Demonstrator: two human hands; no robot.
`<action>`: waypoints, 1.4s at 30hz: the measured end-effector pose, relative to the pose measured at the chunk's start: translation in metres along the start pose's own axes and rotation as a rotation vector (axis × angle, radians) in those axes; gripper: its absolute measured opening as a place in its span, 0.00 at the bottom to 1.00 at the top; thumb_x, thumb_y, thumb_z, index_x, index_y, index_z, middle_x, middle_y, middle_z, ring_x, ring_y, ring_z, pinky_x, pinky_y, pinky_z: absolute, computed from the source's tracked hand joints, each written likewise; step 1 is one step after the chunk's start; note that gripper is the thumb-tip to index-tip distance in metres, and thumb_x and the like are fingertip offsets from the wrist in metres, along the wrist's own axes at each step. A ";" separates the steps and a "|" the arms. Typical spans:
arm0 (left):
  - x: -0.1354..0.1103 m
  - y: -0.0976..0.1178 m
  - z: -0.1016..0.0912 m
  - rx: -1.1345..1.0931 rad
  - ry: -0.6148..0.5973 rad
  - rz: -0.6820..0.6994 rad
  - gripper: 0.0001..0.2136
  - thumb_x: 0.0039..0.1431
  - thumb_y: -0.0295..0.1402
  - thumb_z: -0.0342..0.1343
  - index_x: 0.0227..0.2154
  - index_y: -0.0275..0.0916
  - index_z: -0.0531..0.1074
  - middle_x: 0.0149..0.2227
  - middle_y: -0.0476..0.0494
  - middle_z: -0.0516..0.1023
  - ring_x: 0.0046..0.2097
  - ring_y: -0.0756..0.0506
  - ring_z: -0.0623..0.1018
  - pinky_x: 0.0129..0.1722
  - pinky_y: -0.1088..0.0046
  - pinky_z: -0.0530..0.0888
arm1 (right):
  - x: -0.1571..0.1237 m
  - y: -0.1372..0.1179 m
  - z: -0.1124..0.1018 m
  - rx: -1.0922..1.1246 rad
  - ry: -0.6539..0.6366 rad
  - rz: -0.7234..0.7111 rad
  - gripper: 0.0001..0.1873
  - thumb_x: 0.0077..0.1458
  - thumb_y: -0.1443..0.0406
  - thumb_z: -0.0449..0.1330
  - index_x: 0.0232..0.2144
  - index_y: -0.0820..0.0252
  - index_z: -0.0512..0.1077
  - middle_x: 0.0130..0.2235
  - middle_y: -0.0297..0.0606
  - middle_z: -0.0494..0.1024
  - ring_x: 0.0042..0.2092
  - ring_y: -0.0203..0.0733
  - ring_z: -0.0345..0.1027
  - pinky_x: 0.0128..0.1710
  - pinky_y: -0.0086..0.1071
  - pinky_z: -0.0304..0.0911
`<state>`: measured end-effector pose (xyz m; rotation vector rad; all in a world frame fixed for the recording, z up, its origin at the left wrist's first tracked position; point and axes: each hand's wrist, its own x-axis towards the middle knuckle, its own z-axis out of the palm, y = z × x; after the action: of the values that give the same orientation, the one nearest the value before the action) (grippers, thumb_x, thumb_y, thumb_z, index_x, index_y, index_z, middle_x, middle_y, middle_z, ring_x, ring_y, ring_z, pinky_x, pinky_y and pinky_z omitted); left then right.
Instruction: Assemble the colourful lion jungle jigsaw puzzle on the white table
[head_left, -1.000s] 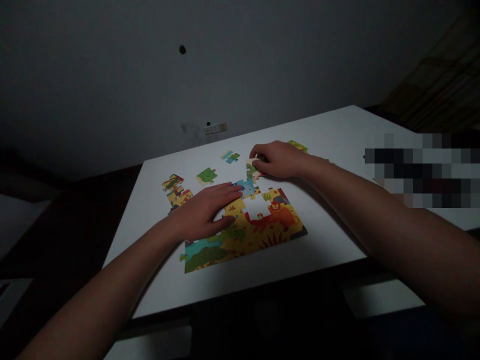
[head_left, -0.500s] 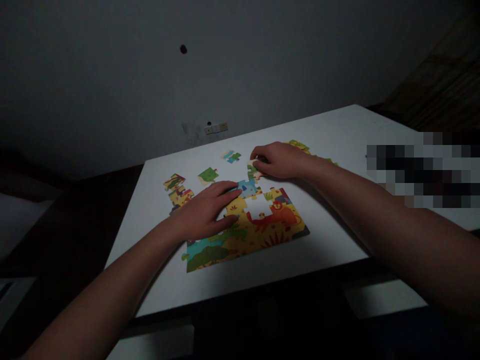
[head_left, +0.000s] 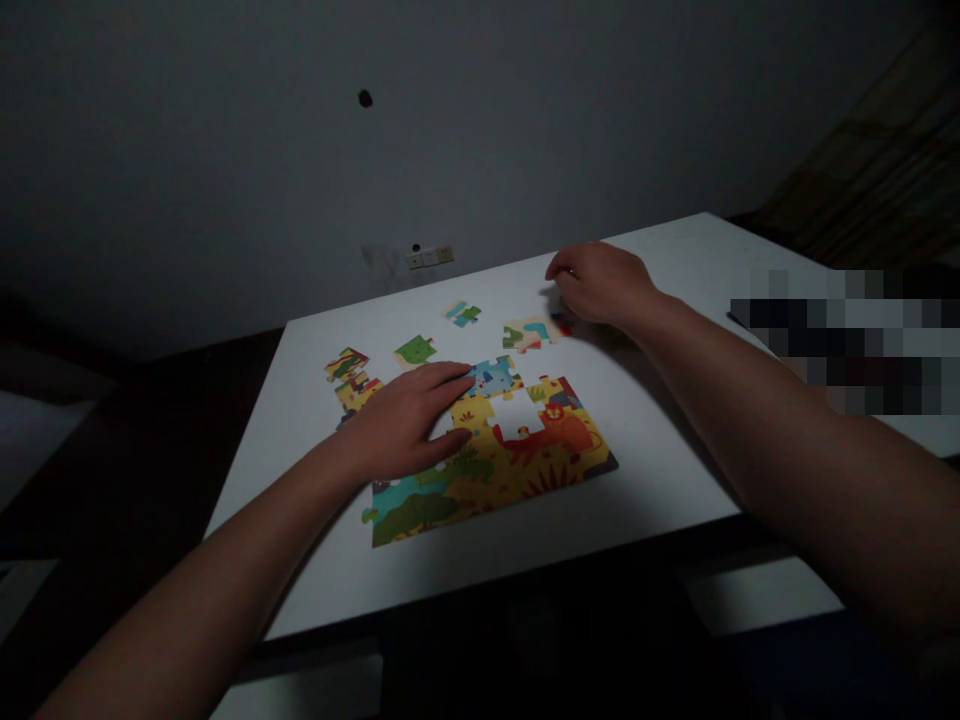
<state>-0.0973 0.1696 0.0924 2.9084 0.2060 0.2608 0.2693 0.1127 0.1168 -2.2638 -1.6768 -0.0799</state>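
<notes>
Back toward the table's far edge goes the right hand, leaving the cream-and-green piece it was touching half a second ago in fuller view. Its fingers are bent – I cannot tell whether they hold anything. Palm down, the left hand rests over the joined puzzle, which lies by the near edge; its fingers lie nearly together, thumb apart, fingertips at a blue piece. A green piece lies toward the far left corner.
</notes>
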 end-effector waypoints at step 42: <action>-0.002 -0.001 -0.005 -0.018 -0.025 -0.028 0.30 0.80 0.47 0.58 0.77 0.42 0.67 0.77 0.27 0.71 0.75 0.28 0.75 0.74 0.39 0.75 | -0.009 -0.007 0.001 0.100 -0.350 -0.402 0.28 0.62 0.59 0.67 0.63 0.55 0.84 0.60 0.52 0.86 0.59 0.64 0.78 0.62 0.51 0.72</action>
<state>-0.1008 0.1714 0.0961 2.8873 0.2391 0.2206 0.2601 0.1059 0.1154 -1.9186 -2.2405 0.3198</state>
